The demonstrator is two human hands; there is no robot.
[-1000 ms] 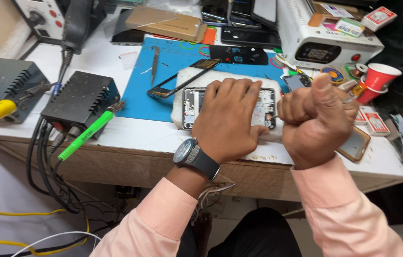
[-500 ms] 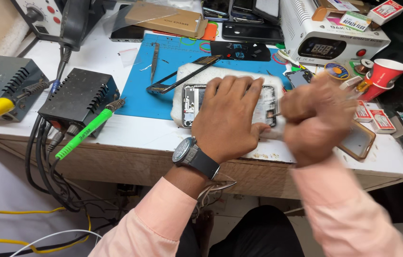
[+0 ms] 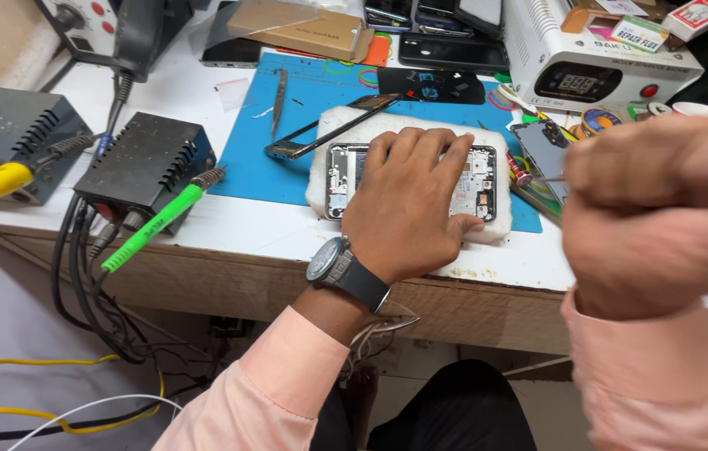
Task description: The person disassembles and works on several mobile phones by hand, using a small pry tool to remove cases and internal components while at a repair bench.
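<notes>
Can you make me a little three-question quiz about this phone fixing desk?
1. True or false: the left hand lies flat on the opened phone.
2. What is under the phone? A) white pad B) red cup C) bare wood
3. What colour is the handle of the soldering iron nearest the table's front edge?

Key: 1 true. 2 A. 3 green.

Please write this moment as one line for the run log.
left hand: flat on opened phone | phone: on white pad | right hand: raised fist, blurred
</notes>
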